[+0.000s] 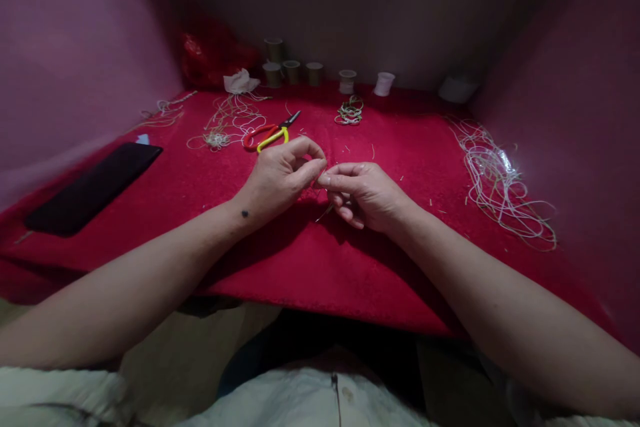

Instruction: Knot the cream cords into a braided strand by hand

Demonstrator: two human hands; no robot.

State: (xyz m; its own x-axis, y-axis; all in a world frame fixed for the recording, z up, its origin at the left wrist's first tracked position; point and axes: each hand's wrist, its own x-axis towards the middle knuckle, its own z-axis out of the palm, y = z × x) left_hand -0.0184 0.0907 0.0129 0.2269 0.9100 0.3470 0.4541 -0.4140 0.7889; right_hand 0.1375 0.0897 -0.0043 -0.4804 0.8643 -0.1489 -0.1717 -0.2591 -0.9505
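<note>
Head view: left hand and right hand, fingertips pinched, hold thin cord between them, nearer than the scissors. It could slip if either pinch loosens.

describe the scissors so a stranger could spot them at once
On the red tablecloth, look just beyond the left hand. The scissors lie there, dark blades angled away rightward. Their red-and-yellow handles set them apart from the pale cords alongside.
</note>
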